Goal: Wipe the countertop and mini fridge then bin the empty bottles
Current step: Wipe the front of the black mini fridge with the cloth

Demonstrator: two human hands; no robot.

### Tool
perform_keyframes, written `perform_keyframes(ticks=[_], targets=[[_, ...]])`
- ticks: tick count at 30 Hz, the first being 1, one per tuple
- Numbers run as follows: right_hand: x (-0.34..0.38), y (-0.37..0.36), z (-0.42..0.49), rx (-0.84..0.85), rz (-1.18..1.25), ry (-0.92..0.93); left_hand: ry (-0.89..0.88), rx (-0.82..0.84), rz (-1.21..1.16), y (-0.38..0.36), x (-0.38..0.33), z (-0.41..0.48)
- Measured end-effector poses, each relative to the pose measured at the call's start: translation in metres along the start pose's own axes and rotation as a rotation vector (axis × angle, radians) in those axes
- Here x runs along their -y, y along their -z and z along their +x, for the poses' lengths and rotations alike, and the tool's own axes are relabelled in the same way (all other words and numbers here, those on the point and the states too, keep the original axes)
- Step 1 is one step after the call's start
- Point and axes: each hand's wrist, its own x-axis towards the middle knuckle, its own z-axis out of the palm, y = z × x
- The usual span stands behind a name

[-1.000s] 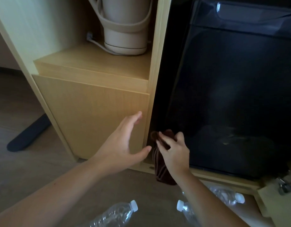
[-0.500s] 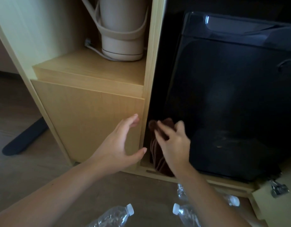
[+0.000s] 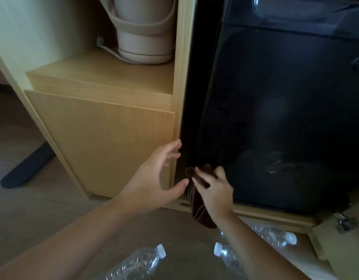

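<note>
A black mini fridge (image 3: 279, 110) fills the right bay of a light wooden cabinet. My right hand (image 3: 215, 190) holds a dark brown cloth (image 3: 196, 201) against the fridge's lower left corner, and the cloth hangs down past the cabinet's base rail. My left hand (image 3: 156, 178) is spread with straight fingers, fingertips at the wooden upright beside the fridge. Three clear plastic bottles with white caps lie on the floor: one at the bottom centre (image 3: 138, 263), one under my right forearm (image 3: 227, 257), one further right (image 3: 275, 236).
A beige electric kettle (image 3: 144, 33) with its cord stands on the wooden shelf (image 3: 105, 71) above a closed cabinet door (image 3: 105, 146). A dark furniture leg (image 3: 27, 168) lies on the floor at left. A metal latch (image 3: 345, 222) sits at lower right.
The cloth in my right hand has slid up and back down along the fridge's lower left edge. My left hand has moved right, closer to the upright.
</note>
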Motion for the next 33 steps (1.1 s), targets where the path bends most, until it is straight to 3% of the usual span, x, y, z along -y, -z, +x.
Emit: perform_keyframes(ticks=[4,9,11,19,21,25,27,33], targets=[[-0.003,0.005,-0.004,0.041,0.005,-0.041,0.103,0.067,-0.036,-0.016,0.004,0.005],[-0.002,0.06,0.044,-0.332,0.179,-0.008,0.193,0.078,0.018,-0.037,0.008,0.02],[-0.008,0.076,0.052,-0.389,0.178,0.024,0.209,0.059,0.024,-0.047,0.007,0.028],[-0.029,0.068,0.017,-0.101,-0.064,0.074,0.189,-0.023,0.125,-0.076,-0.005,0.039],[-0.028,0.082,0.025,-0.156,-0.028,0.067,0.172,-0.057,0.145,-0.081,-0.011,0.039],[-0.033,0.123,0.056,-0.429,0.095,0.04,0.124,-0.142,0.155,-0.087,-0.022,0.043],[-0.034,0.128,0.059,-0.464,0.111,0.047,0.125,-0.162,0.181,-0.089,-0.025,0.044],[-0.044,0.095,0.024,-0.189,0.006,0.056,0.166,-0.167,0.246,-0.094,-0.03,0.046]])
